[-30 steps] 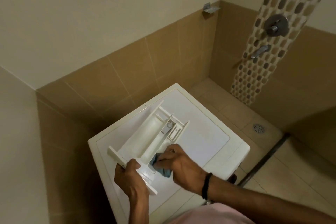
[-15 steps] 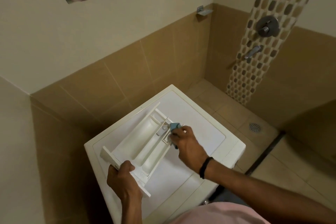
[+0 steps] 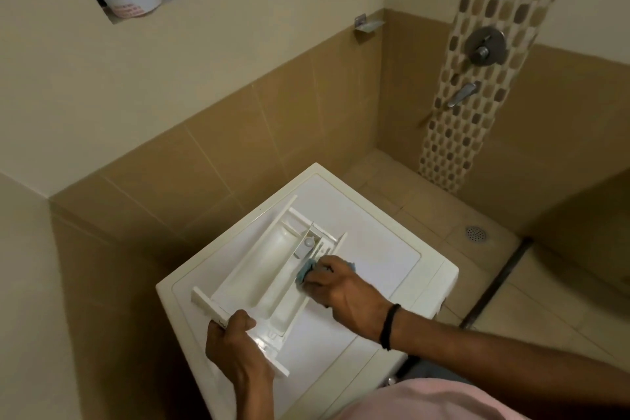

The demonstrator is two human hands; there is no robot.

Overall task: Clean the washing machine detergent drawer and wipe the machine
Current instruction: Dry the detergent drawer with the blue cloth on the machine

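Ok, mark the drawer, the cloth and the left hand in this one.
drawer (image 3: 259, 266): head view, floor of its widest compartment.
cloth (image 3: 303, 273): head view, the blue fold at its left end.
left hand (image 3: 235, 344): head view, back of the hand, which grips the drawer's front panel.

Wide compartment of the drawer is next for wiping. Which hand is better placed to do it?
Right. The right hand holds the blue cloth on the drawer, right beside that compartment. The left hand grips the drawer's front panel, steadying it on the washing machine.
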